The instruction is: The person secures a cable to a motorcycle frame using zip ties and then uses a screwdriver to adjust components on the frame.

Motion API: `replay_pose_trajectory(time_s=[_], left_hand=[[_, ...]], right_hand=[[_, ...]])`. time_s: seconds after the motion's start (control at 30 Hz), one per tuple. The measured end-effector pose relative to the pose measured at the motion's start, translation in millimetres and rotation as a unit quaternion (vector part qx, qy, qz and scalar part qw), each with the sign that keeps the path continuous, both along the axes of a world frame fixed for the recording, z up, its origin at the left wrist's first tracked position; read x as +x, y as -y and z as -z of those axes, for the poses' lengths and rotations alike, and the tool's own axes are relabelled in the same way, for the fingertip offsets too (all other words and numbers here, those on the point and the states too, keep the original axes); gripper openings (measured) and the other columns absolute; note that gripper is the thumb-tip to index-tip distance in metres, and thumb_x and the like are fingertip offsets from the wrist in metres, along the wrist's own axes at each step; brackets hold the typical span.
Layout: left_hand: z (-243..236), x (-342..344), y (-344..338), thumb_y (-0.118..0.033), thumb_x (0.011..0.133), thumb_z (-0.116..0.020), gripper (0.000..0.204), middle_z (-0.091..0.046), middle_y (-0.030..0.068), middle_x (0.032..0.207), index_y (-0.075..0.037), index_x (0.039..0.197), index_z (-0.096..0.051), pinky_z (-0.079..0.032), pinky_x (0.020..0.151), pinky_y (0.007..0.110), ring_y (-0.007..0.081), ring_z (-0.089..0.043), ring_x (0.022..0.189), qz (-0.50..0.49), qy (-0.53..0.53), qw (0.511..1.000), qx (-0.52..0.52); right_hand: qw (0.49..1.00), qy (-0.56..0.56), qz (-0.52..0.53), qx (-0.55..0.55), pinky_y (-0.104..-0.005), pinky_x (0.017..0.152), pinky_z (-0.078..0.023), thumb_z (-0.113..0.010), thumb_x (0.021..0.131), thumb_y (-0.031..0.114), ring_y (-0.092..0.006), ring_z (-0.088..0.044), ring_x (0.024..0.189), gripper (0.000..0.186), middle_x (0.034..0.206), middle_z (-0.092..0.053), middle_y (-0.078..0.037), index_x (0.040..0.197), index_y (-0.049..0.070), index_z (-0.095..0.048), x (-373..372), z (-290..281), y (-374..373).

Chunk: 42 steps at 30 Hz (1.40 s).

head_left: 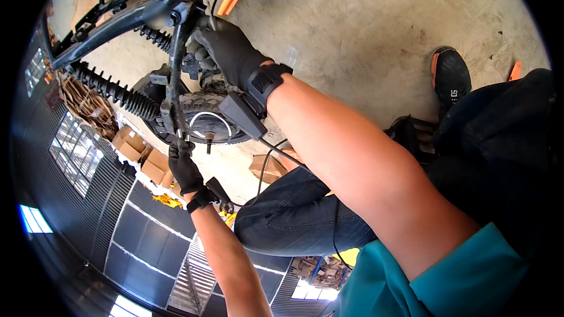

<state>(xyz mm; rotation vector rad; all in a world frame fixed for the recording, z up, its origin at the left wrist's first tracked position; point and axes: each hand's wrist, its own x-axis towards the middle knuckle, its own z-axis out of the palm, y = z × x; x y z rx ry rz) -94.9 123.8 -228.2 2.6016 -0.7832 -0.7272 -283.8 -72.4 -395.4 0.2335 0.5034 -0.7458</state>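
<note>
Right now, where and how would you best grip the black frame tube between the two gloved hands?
I'd probably wrap the black frame tube at mid-length, on the slim stretch just above the side bracket. Come from picture left, between the long coil spring and short coil spring: the right hand crowds the other side, the left hand the lower end.

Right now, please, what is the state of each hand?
Left hand: fingers bent at the lower end of the black bar; grip unclear.
Right hand: fingers curled beside the bar's upper part; whether holding anything cannot be told.
</note>
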Motion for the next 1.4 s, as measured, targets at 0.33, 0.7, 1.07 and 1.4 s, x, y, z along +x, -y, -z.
replay_pose_trajectory(time_s=[0.33,0.7,1.07,1.4], left_hand=[[6.9,1.7,-1.2,-0.018,0.097,-0.058,0.02,-0.064,0.0028,0.091,0.0,0.102,-0.064,-0.045,0.079,0.027,0.0115,-0.057,0.084,-0.026,0.03,0.998,-0.04],[7.7,6.9,-1.8,-0.017,0.096,-0.059,0.019,-0.064,0.0022,0.092,0.001,0.102,-0.063,-0.046,0.081,0.027,0.0109,-0.057,0.087,-0.027,0.016,0.997,-0.068],[7.8,8.7,-7.7,-0.02,0.098,-0.056,0.02,-0.062,0.0005,0.089,-0.002,0.096,-0.063,-0.042,0.079,0.026,0.0099,-0.053,0.084,-0.051,-0.024,0.997,-0.059],[2.5,-14.0,28.6,-0.014,0.096,-0.055,0.016,-0.062,0.0007,0.087,0.0,0.093,-0.062,-0.04,0.079,0.026,0.0099,-0.051,0.083,0.074,0.054,0.996,0.011]], right_hand=[[0.993,0.112,0.02,0.017,-0.0261,0.056,-0.047,-0.048,0.097,0.017,-0.0111,-0.054,0.067,0.02,0.084,-0.063,-0.004,0.114,0.013,-0.056,-9.2,-0.2,-2.0],[0.997,0.009,0.0,-0.071,-0.0269,0.056,-0.048,-0.052,0.096,0.021,-0.0082,-0.055,0.066,0.013,0.083,-0.065,-0.002,0.102,0.012,-0.058,4.3,13.8,-1.7],[0.995,0.092,0.033,-0.007,-0.0261,0.048,-0.045,-0.048,0.097,0.015,-0.0116,-0.053,0.058,0.013,0.077,-0.061,-0.008,0.1,0.004,-0.056,-2.7,3.2,-0.3],[0.984,0.17,0.029,0.05,-0.0266,0.051,-0.047,-0.053,0.097,0.022,-0.0117,-0.054,0.06,0.018,0.08,-0.061,-0.007,0.095,0.005,-0.058,1.3,18.7,0.9]])
